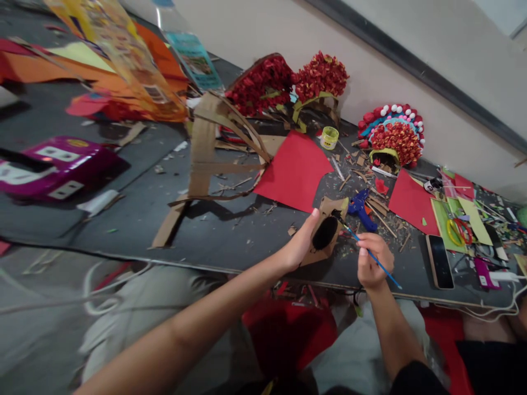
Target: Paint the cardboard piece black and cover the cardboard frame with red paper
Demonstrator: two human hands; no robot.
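My right hand (374,260) is closed in a pinch around a thin blue paintbrush (373,256). Its dark tip touches the upper part of a small brown cardboard piece (327,207), beside a black painted oval (324,233). At the left edge of that cardboard is my left hand (302,238), gripping it, with part of its fingers hidden from view. A blue glue gun (361,209) lies just right of the cardboard. Behind it rests a sheet of red paper (292,173), and further back stands a small open paint pot (329,137).
A cardboard strip frame (201,148) stands left of the red sheet. Red decorated headpieces (321,77) line the wall. Far left sits a purple power strip (61,164); bottles (189,49) stand behind. Phone (439,262), scissors (459,231) and scraps lie right.
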